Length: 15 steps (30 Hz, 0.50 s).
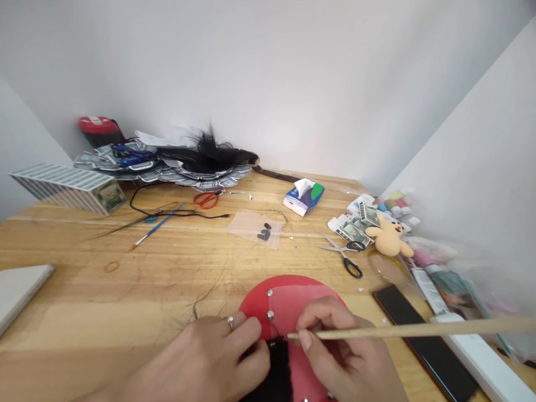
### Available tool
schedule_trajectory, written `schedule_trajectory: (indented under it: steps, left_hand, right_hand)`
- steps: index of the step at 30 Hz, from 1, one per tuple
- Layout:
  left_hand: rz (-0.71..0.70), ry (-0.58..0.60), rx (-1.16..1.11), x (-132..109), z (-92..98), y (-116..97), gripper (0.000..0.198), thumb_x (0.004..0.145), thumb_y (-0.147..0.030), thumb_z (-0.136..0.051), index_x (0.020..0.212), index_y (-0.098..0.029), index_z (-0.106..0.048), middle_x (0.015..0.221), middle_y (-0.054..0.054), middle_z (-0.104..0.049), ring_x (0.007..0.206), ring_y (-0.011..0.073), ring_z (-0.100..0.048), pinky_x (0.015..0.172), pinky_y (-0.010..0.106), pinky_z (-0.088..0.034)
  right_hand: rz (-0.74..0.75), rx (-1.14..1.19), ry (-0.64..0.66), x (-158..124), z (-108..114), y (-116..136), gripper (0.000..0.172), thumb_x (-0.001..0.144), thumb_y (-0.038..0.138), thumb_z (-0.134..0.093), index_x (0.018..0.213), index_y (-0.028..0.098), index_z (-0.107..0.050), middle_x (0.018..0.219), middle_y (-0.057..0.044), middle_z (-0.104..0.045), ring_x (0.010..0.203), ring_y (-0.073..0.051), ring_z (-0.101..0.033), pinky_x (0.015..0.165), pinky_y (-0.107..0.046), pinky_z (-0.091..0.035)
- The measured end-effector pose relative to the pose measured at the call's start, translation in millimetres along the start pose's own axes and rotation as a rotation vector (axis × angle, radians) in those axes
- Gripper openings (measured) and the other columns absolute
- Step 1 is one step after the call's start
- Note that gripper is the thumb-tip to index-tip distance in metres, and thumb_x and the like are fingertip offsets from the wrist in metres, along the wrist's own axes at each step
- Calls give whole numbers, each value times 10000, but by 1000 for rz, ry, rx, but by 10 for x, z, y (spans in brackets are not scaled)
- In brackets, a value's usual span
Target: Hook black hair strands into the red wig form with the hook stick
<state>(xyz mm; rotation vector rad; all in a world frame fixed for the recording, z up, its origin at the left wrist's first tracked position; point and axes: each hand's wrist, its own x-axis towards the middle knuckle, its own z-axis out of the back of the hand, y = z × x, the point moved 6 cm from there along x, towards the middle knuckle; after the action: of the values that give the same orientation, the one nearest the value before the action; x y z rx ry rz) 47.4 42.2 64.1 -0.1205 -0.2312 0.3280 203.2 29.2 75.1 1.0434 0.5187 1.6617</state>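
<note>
A round red form (288, 304) with silver pins lies at the near edge of the wooden table (167, 290). A patch of black hair (276, 374) covers its near part. My left hand (209, 360), a ring on one finger, rests closed on the form's left side and pinches the black hair. My right hand (347, 357) is closed on a long thin wooden stick (419, 330) that runs off to the right, its tip touching the form beside a pin.
A dark phone (422, 340) lies right of the form. Black-handled scissors (349, 258), a yellow plush toy (390, 237) and paint tubes sit at right. A tissue pack (304, 196), red scissors (206, 199), a paintbrush (159, 224), a black wig pile (209, 156) and a striped box (71, 187) are farther back.
</note>
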Motion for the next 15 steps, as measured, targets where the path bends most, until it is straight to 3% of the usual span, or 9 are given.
schedule_trajectory:
  steps: [3,7,11,15]
  left_hand:
    - [-104,-114,80,-44,96,-19,286,1010,-147,-372,956,-201,-647,1035,-3,-741,665,148,-640,514,271,-464]
    - [-204,-196,-21,-29,174,-36,491,1041,-117,-251,778,-223,-650,1036,-51,-758,570,106,-599,518,247,-468]
    - [-185,-248,-118,26,184,4,494,1047,-136,-262,750,-217,-648,995,-41,-773,514,88,-585,503,221,-469]
    - [-91,-244,-248,39,234,44,346,1015,-147,-352,848,-230,-644,1019,-63,-787,587,84,-676,545,177,-520]
  right_hand:
    - [23,-31,-18,30,25,54,177,801,73,-512,749,226,-584,590,53,-616,464,-94,-578,423,-145,-423]
    - [89,-25,-52,30,30,69,208,776,36,-516,754,235,-572,571,72,-590,423,-78,-540,396,-137,-390]
    - [120,10,-13,1,-14,5,213,799,36,-524,827,244,-563,570,77,-588,404,-73,-503,366,-146,-328]
    - [99,38,-4,-1,19,-21,213,798,49,-529,838,253,-575,596,68,-615,389,-70,-475,332,-148,-288]
